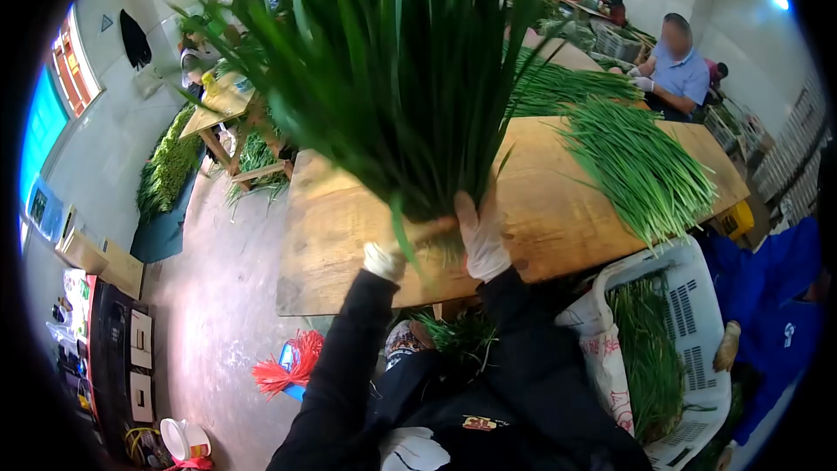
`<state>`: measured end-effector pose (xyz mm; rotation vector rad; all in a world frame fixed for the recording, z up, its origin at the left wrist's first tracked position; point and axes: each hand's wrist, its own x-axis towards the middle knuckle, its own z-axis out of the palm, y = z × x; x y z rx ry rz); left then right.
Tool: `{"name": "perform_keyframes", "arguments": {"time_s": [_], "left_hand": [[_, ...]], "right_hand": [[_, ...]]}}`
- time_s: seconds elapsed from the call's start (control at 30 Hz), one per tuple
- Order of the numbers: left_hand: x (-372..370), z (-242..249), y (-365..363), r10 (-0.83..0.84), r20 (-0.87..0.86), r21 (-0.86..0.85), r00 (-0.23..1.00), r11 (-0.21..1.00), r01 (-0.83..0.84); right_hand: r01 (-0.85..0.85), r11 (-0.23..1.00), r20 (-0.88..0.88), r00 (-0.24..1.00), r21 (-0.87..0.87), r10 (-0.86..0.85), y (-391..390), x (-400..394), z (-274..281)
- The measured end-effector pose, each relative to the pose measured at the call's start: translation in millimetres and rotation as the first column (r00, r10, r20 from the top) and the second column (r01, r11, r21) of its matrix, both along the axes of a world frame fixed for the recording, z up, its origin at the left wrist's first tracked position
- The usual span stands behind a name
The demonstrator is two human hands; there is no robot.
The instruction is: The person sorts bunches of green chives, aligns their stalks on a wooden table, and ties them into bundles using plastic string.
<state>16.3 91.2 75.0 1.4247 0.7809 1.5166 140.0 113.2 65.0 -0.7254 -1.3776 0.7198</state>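
Note:
A large bunch of garlic chives (pixel 401 96) stands upright in front of me, its green leaves fanning out at the top. My left hand (pixel 391 253), in a pale glove and blurred by motion, closes round the lower left of the stems. On the other side, my right hand (pixel 481 231), also gloved, grips the bunch near its base, thumb against the stems. The stem ends are close over the wooden table (pixel 331 257). One bent leaf hangs down between my hands.
Cut chives (pixel 645 161) lie spread across the table's right side. A white crate (pixel 702 296) of chives stands at my right, beside a person in blue (pixel 776 296). Red ties (pixel 292 362) sit low at left. Another person (pixel 680 74) works across the table.

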Motion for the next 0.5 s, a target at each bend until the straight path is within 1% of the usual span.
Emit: {"name": "perform_keyframes", "arguments": {"time_s": [0.03, 0.07, 0.1, 0.13, 0.2, 0.23, 0.27, 0.3, 0.33, 0.37, 0.4, 0.43, 0.47, 0.5], "left_hand": [[-2.9, -11.5, -7.3, -0.018, -0.089, -0.166, 0.996, 0.986, 0.003], [-5.7, -23.0, -14.5, -0.061, -0.18, -0.325, 0.982, 0.946, -0.001], [-17.7, -20.9, -15.9, -0.189, -0.189, -0.366, 0.964, 0.924, 0.109], [-29.7, -18.7, -17.4, -0.314, -0.198, -0.406, 0.929, 0.889, 0.213], [-55.9, -75.7, 16.8, -0.469, -0.051, -0.459, 0.882, 0.795, 0.397], [-64.7, -90.5, 35.4, -0.522, -0.246, -0.452, 0.817, 0.807, 0.379], [-46.2, -72.6, 20.1, -0.303, -0.546, -0.27, 0.781, 0.946, 0.179], [-27.8, -54.6, 4.8, -0.018, -0.769, -0.052, 0.639, 0.998, -0.035], [-19.8, -60.9, 6.0, -0.196, -0.481, -0.347, 0.855, 0.938, 0.02], [-14.8, -75.0, 11.2, -0.279, -0.098, -0.583, 0.955, 0.794, 0.172], [-10.3, -67.5, 22.3, -0.341, -0.119, -0.364, 0.933, 0.889, 0.279], [-9.5, -63.1, 16.3, -0.223, -0.107, -0.411, 0.969, 0.897, 0.161], [-3.5, -41.6, 13.6, -0.199, -0.052, -0.385, 0.979, 0.908, 0.164], [-1.0, -30.9, 15.0, -0.174, 0.004, -0.361, 0.985, 0.918, 0.164]], "right_hand": [[-0.056, 0.995, 0.038, 0.998, -0.086, 0.059, 2.7, 7.7, -30.1], [-0.167, 0.98, 0.05, 0.984, -0.106, 0.173, -1.5, 20.2, -47.0], [-0.273, 0.955, 0.06, 0.958, -0.116, 0.281, 2.5, 33.5, -55.6], [-0.265, 0.958, 0.054, 0.961, -0.107, 0.271, 13.2, 48.1, -61.5], [-0.4, 0.916, 0.084, 0.915, 0.036, 0.396, 26.4, 70.8, -73.5], [-0.398, 0.916, 0.083, 0.916, 0.045, 0.394, 30.5, 70.2, -78.3], [-0.453, 0.886, 0.221, 0.858, -0.101, 0.464, 29.2, 68.6, -86.4], [-0.475, 0.844, 0.341, 0.772, -0.249, 0.536, 28.8, 65.7, -97.1], [-0.474, 0.846, 0.293, 0.795, -0.245, 0.531, 33.2, 48.4, -119.7], [-0.423, 0.854, 0.258, 0.826, -0.302, 0.501, 30.3, 39.7, -113.7], [-0.557, 0.763, 0.028, 0.801, -0.327, 0.597, 23.7, 34.5, -89.9], [-0.624, 0.712, -0.089, 0.769, -0.323, 0.634, 28.3, 30.7, -84.4], [-0.687, 0.657, -0.205, 0.724, -0.31, 0.659, 32.7, 26.8, -78.7], [-0.732, 0.58, -0.323, 0.68, -0.358, 0.659, 50.8, 21.1, -93.9]]}}
